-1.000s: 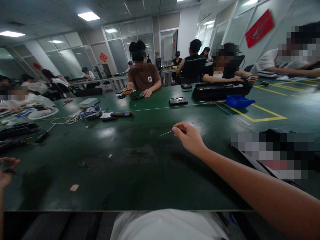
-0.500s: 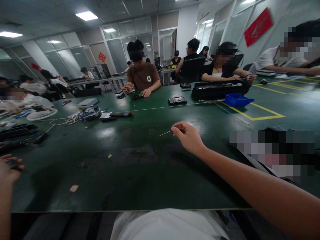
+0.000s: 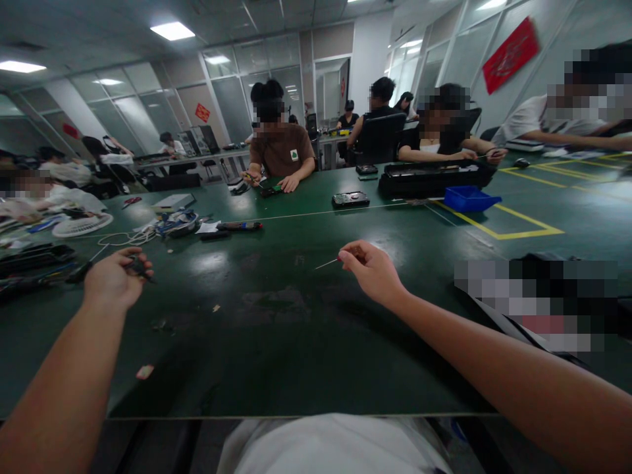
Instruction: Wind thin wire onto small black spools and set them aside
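Observation:
My right hand [image 3: 368, 266] is closed round the red handle of a thin screwdriver [image 3: 326, 264], whose bare metal shaft points left above the green table. At the left, my left hand [image 3: 116, 275] is raised over the table with its fingers curled round a small dark part [image 3: 139, 268]. Most of that part is covered by the fingers, so its kind does not show. Below the hands, a few small scraps [image 3: 145, 372] lie on the tabletop.
A green table [image 3: 276, 368] spreads before me. Left are black parts [image 3: 37, 266], white cable and a bundle [image 3: 176, 222]. Further off are a pen-like tool [image 3: 240, 226], a hard drive [image 3: 350, 199] and a blue tray [image 3: 470, 198]. Co-workers sit across the table.
My left hand has come in from the left edge, moving right and farther forward with the dark part in it. My right hand and the screwdriver have stayed in place.

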`<move>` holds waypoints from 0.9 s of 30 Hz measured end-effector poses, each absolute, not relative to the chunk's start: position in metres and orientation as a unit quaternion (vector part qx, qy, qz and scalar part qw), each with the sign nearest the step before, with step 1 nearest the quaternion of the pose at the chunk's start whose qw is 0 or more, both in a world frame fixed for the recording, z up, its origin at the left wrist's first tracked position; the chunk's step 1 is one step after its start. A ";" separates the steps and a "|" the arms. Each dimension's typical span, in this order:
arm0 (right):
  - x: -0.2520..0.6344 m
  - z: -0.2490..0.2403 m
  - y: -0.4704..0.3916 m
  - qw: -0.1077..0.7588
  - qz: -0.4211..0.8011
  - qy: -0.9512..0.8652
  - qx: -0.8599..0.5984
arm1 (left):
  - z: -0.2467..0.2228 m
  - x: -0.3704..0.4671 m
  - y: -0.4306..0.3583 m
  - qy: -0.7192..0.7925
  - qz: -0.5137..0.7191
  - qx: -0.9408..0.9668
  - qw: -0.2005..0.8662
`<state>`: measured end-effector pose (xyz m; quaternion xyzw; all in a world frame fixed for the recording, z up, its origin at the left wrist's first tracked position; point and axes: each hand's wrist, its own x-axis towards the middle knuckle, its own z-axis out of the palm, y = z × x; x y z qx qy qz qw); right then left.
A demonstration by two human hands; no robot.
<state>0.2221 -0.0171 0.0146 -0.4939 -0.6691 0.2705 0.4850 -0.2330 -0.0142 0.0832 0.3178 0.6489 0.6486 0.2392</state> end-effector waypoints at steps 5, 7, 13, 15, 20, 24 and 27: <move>0.223 0.014 -0.016 0.489 0.266 -0.669 -0.494 | 0.075 -0.163 0.004 0.570 0.649 0.327 0.382; 0.224 0.013 -0.016 0.489 0.261 -0.672 -0.491 | 0.070 -0.136 0.009 0.550 0.620 0.359 0.430; 0.224 0.014 -0.016 0.501 0.263 -0.662 -0.491 | 0.053 -0.053 0.005 0.495 0.539 0.463 0.500; 0.224 0.013 -0.016 0.513 0.264 -0.654 -0.490 | 0.045 -0.028 0.001 0.508 0.486 0.545 0.457; 0.223 0.010 -0.012 0.549 0.254 -0.634 -0.482 | 0.018 0.011 -0.005 0.568 0.318 0.695 0.304; 0.223 0.013 -0.015 0.549 0.255 -0.639 -0.475 | 0.000 0.014 -0.003 0.520 0.309 0.743 0.287; 0.223 0.019 -0.020 0.539 0.232 -0.646 -0.489 | -0.008 0.008 -0.001 0.483 0.322 0.764 0.283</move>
